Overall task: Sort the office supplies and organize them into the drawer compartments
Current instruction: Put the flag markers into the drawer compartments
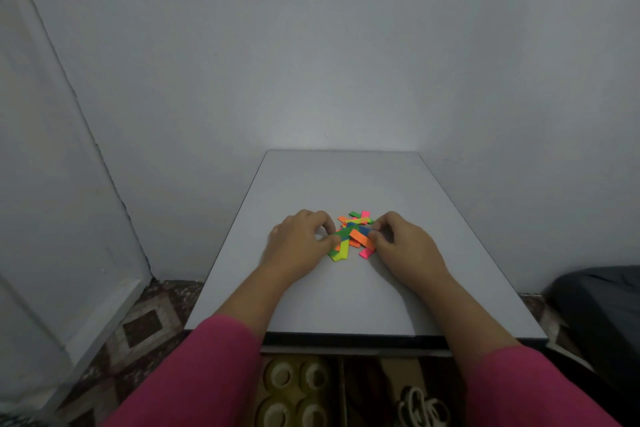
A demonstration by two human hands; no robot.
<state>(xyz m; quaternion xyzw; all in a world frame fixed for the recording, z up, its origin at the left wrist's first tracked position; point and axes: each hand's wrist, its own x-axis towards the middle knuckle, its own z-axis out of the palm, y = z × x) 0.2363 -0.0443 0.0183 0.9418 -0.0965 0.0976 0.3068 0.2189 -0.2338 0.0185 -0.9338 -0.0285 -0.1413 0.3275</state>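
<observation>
Head view looks down on a white table (346,295) where a loose pile of neon paper strips (354,235) lies near the centre. At 9 o'clock of the pile the left hand (300,242) pinches a green strip (343,234) with curled fingers; at 3 o'clock the right hand (403,242) pinches an orange strip (362,240). Towards 6 o'clock, below the table's front edge, an open drawer (341,388) holds 4 tape rolls (294,392) in the left compartment and white rings, too blurred to name, to their right.

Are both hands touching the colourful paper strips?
Touching. The head view shows the left hand pinching a green strip and the right hand fingering an orange one.
</observation>
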